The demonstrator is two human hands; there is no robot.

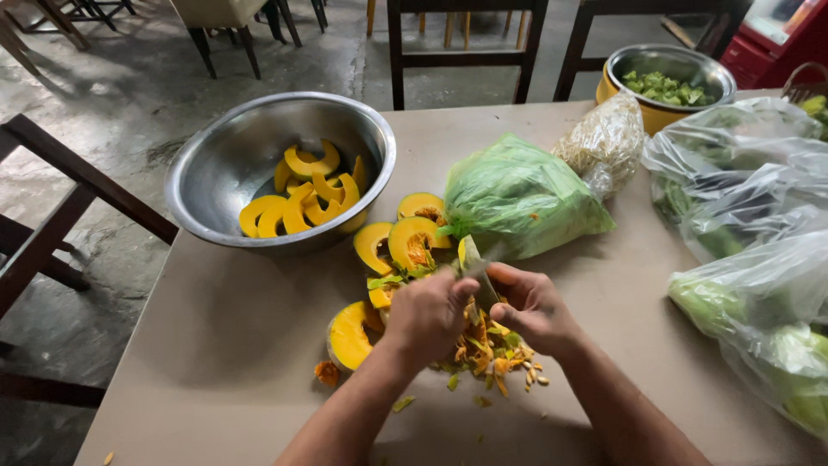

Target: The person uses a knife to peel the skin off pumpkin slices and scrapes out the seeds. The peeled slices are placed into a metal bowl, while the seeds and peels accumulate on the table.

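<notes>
Head view looks down on both hands, close together over a heap of pumpkin scraps [487,349], orange pulp, seeds and green peel, lying on the table [224,345] right beneath them. The left hand [429,312] is curled shut around a pumpkin piece [381,296], of which only a yellow edge shows at its far side. The right hand [533,304] is closed on the handle of a knife [476,269], whose blade points away from the person and rises between the two hands; whether the blade touches the held piece cannot be told.

Just left of the left hand lies a pumpkin wedge [349,335], cut face up, with a small orange scrap beside it. Just beyond the hands lie more pumpkin wedges [405,237], seed hollows showing.

Beyond the right hand, near the knife tip, lies a green plastic bag [517,197] of leafy greens, and behind it a clear bag of pale sprouts [606,142]. Right of the right hand, well apart, lie clear bags of green vegetables [750,250].

Farther off, beyond the left hand, a large steel bowl [216,173] holds peeled yellow pumpkin slices [304,197]. At the table's far right corner a yellow-sided steel bowl [634,62] holds chopped green pieces [666,89].
</notes>
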